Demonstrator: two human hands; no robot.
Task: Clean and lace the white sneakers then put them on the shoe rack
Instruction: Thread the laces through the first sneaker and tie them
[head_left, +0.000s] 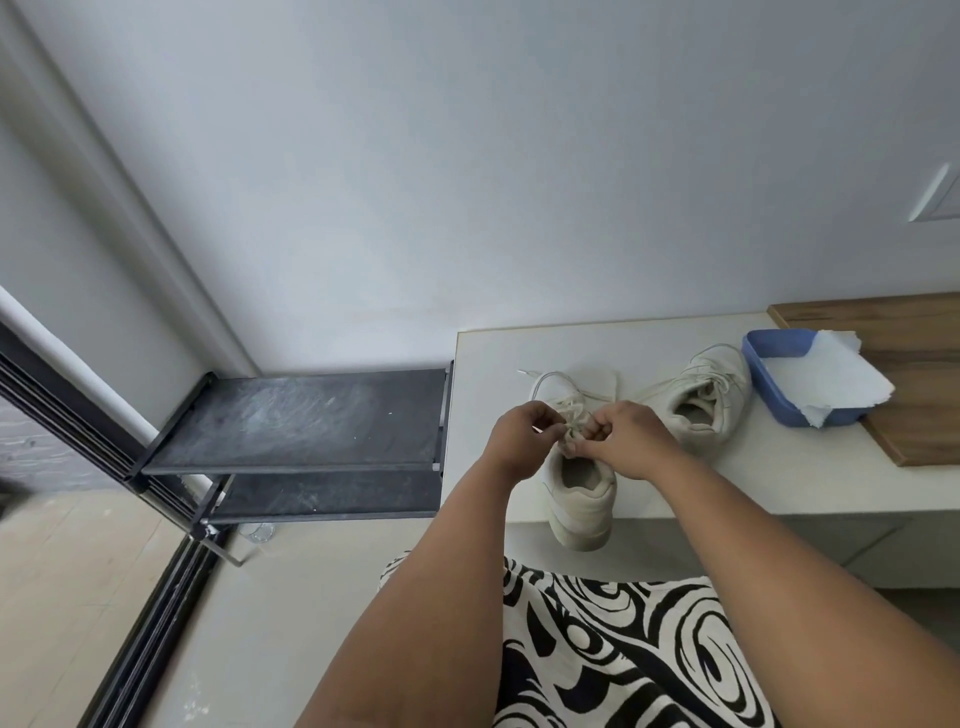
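Both hands, left hand (522, 434), right hand (626, 439), pinching sneaker (579, 488) laces, blue tub (763, 358) holding seemingly paper (831, 376)

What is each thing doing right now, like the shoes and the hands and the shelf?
near sneaker: on the table edge, heel overhanging, laces being tied.
far sneaker: lying on the table, laces loose.
left hand: pinches a lace.
right hand: pinches a lace.
shoe rack: dusty, no shoes on it.
blue tray: on the wooden board, holds paper towel.
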